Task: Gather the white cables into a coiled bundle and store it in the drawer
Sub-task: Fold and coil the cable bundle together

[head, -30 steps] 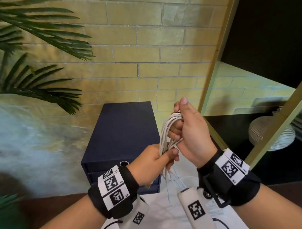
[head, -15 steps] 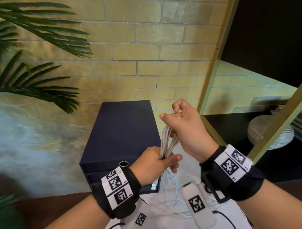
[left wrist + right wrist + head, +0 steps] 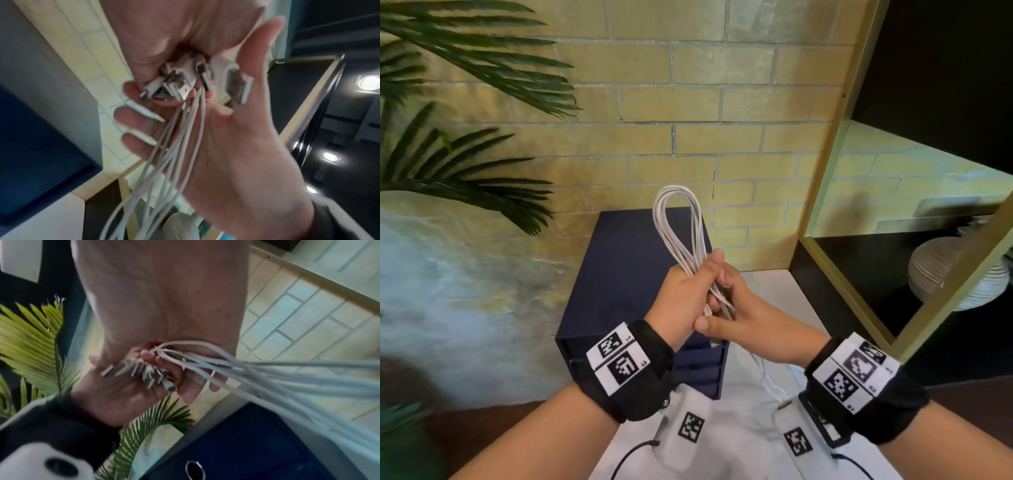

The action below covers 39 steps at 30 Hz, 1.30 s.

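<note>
The white cables [image 3: 675, 222] are folded into a long loop that stands up above my left hand [image 3: 703, 274], which grips the bundle at its middle. My right hand [image 3: 719, 308] sits just below and to the right, curled round the lower strands. Several plugs [image 3: 185, 81] bunch together between the two palms, also seen as plugs [image 3: 144, 372] in the right wrist view. Cable strands [image 3: 287, 378] run off to the right there. The dark blue drawer unit [image 3: 630, 274] stands right behind my hands; its drawer fronts [image 3: 700, 371] are partly hidden by my left wrist.
A white tabletop [image 3: 767, 284] carries the drawer unit, with a loose cable tail [image 3: 774, 387] hanging to it. Palm leaves [image 3: 465, 164] reach in from the left. A gold-framed shelf [image 3: 828, 192] with a ribbed vase [image 3: 941, 270] stands on the right, before a brick wall.
My right hand has come down from the top of the loop to grip below my left hand. The left hand rose, and the loop now stands free above it.
</note>
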Each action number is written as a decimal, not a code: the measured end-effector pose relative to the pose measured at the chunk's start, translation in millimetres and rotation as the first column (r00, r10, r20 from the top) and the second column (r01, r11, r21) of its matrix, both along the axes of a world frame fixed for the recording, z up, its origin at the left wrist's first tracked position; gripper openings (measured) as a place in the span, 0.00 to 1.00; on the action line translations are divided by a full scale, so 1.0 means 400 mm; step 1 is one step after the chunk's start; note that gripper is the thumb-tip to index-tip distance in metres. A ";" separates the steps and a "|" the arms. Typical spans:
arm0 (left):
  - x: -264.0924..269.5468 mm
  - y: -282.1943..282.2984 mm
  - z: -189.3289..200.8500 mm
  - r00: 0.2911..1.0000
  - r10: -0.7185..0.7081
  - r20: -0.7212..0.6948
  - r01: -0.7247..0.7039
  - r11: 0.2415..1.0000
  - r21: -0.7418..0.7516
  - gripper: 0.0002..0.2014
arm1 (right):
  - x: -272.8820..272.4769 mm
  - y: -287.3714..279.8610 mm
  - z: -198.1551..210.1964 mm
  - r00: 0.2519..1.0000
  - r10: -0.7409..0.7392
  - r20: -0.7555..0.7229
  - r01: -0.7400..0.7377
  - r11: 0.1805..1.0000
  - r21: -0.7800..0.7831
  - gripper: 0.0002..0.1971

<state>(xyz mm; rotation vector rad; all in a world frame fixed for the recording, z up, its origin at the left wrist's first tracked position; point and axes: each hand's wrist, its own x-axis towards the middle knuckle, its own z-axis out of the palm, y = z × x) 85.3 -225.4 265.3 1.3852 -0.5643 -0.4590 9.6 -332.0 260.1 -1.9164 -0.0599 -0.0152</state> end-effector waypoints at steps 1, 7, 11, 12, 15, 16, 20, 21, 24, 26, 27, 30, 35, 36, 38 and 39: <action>0.002 0.002 0.000 1.000 -0.006 -0.015 0.006 1.000 0.024 0.20 | 0.002 -0.001 -0.011 1.000 -0.005 -0.011 0.005 1.000 0.016 0.34; -0.011 0.001 0.000 0.984 -0.103 -0.145 0.100 0.995 -0.026 0.20 | 0.001 -0.022 -0.013 0.999 -0.044 -0.011 0.042 0.991 -0.123 0.34; 0.001 0.009 -0.004 0.976 -0.176 -0.125 0.172 0.984 -0.045 0.19 | -0.003 -0.033 -0.019 0.997 -0.068 0.033 0.072 0.980 -0.184 0.27; 0.002 0.010 -0.004 0.973 -0.189 -0.131 0.183 0.982 -0.052 0.19 | -0.005 -0.034 -0.019 0.997 -0.073 0.040 0.079 0.980 -0.182 0.25; 0.002 0.010 -0.005 0.973 -0.183 -0.141 0.171 0.981 -0.093 0.18 | -0.006 -0.035 -0.023 0.994 -0.080 0.077 0.096 0.967 -0.236 0.22; 0.001 0.009 -0.005 0.974 -0.178 -0.136 0.166 0.981 -0.101 0.18 | -0.005 -0.035 -0.024 0.993 -0.085 0.087 0.105 0.959 -0.262 0.22; -0.012 0.005 -0.004 0.976 -0.162 -0.147 0.146 0.982 -0.118 0.16 | 0.000 -0.038 -0.034 0.988 -0.112 0.107 0.138 0.952 -0.275 0.24; -0.015 0.004 -0.005 0.975 -0.157 -0.158 0.138 0.983 -0.123 0.15 | 0.000 -0.035 -0.036 0.986 -0.117 0.116 0.144 0.955 -0.260 0.26; -0.017 0.001 -0.009 0.979 -0.119 -0.164 0.100 0.987 -0.122 0.16 | 0.000 -0.031 -0.043 0.981 -0.126 0.144 0.154 0.967 -0.204 0.28; -0.011 0.002 -0.008 0.985 -0.089 -0.150 0.072 0.991 -0.117 0.19 | -0.001 -0.032 -0.043 0.979 -0.133 0.152 0.160 0.969 -0.187 0.25; -0.005 0.001 -0.006 0.987 -0.071 -0.143 0.055 0.992 -0.114 0.20 | -0.003 -0.033 -0.045 0.978 -0.132 0.162 0.162 0.969 -0.187 0.23; 0.006 0.000 0.000 0.985 -0.033 -0.171 0.009 0.991 -0.137 0.17 | -0.013 -0.034 -0.053 0.958 -0.156 0.243 0.216 0.945 -0.247 0.17; -0.004 -0.015 -0.001 0.972 -0.021 -0.232 -0.027 0.979 -0.201 0.12 | -0.021 -0.026 -0.085 0.915 -0.212 0.344 0.311 0.913 -0.265 0.18; -0.006 -0.018 -0.002 0.973 -0.012 -0.232 -0.036 0.978 -0.204 0.12 | -0.022 -0.027 -0.092 0.905 -0.225 0.361 0.337 0.897 -0.285 0.20; -0.007 -0.022 -0.001 0.978 0.016 -0.207 -0.060 0.977 -0.204 0.13 | -0.029 -0.033 -0.107 0.884 -0.244 0.398 0.387 0.860 -0.332 0.27; -0.004 -0.023 0.000 0.979 0.027 -0.202 -0.071 0.975 -0.212 0.13 | -0.035 -0.036 -0.114 0.877 -0.248 0.412 0.404 0.844 -0.352 0.32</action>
